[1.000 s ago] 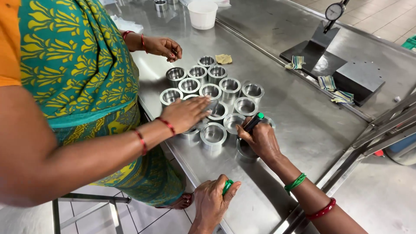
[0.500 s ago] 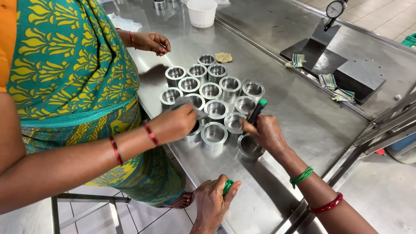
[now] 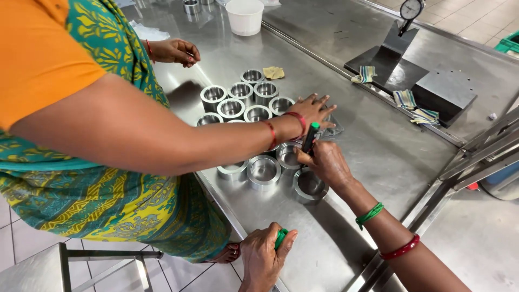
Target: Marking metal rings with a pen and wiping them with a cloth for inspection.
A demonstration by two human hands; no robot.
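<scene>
Co-worker's forearm now crosses the metal rings.

right hand gripping green-capped marker over steel rings, left hand around green cap

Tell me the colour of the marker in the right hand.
Black body with a green cap, seen in the head view: marker, right hand.

Single head view, steep downward, close over steel table
</scene>
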